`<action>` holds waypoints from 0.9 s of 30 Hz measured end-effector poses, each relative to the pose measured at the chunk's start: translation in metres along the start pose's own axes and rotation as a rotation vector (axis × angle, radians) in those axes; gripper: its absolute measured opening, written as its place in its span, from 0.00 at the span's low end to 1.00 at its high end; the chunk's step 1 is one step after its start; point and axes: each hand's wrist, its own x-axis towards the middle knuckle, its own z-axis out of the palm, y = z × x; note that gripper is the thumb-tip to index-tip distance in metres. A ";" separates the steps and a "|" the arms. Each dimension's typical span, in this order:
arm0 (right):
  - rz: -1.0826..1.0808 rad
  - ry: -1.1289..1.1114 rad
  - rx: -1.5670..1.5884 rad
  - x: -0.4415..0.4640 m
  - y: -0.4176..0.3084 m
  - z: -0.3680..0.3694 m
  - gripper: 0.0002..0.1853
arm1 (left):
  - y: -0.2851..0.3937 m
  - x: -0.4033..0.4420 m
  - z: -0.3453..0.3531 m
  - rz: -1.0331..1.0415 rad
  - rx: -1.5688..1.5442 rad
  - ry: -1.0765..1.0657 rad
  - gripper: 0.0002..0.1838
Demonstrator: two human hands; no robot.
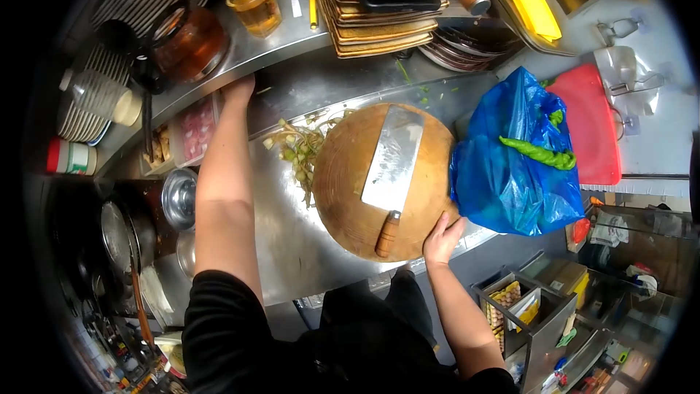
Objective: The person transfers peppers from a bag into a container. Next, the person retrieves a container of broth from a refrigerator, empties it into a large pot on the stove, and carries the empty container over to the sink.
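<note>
Head view: round wooden board [343, 168] lies flat on the steel tabletop [281, 248]. Right hand [440, 244] at the board's near right rim, open, digits spread against the edge, no closed grip. Left hand [239, 90] beyond the board's far left side, partly under the shelf [292, 38]; fingers hidden, cannot tell if open or closed. Container of pink pieces [194, 131] just beside the left forearm.

On the board: cleaver [394, 159], flat, wooden handle [388, 235] toward the near rim. Left of the board: heap of plant trimmings [302, 152]. Right of it: blue plastic bag [503, 186], green pepper [539, 154] on top.

Handling, as judged: board heavy, stiff, not fragile; perhaps slick if damp. Best taken at opposite rims with both hands, kept level, since the loose cleaver could slide.
</note>
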 end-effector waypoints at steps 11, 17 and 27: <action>-0.031 -0.025 0.091 0.003 -0.019 -0.009 0.27 | 0.033 -0.059 -0.058 0.333 -0.110 -0.642 0.20; -0.086 0.043 0.037 0.005 -0.015 -0.008 0.23 | 0.071 -0.043 -0.140 0.253 -0.428 -0.579 0.19; -0.026 0.007 0.082 0.008 -0.024 -0.016 0.27 | 0.268 -0.027 -0.078 0.508 -0.545 -0.529 0.25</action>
